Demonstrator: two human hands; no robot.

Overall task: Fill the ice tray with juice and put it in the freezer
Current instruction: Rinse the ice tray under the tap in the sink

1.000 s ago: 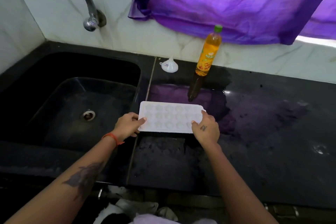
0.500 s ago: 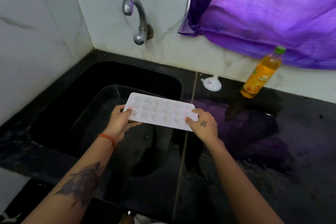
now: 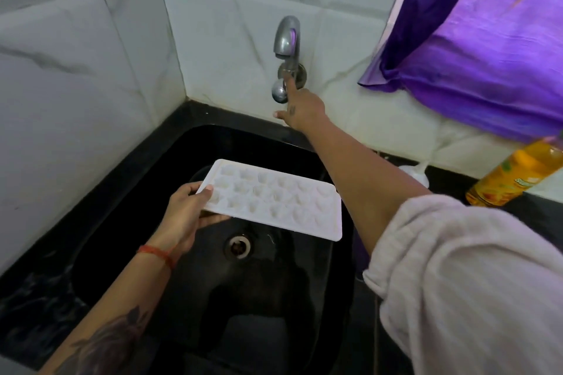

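White plastic, the ice tray (image 3: 274, 199) hangs level above the black sink basin (image 3: 122, 207), cavities up, its long axis running from lower left toward the right rim; the left hand (image 3: 185, 213) pinches its left short end, thumb on top, fingers beneath. The right hand (image 3: 301, 109) reaches to the wall tap (image 3: 286, 49), forefinger straight against the knob, holding nothing. The tray's other edges are free, with open basin below, and the juice bottle (image 3: 515, 173) stands well apart on the counter.
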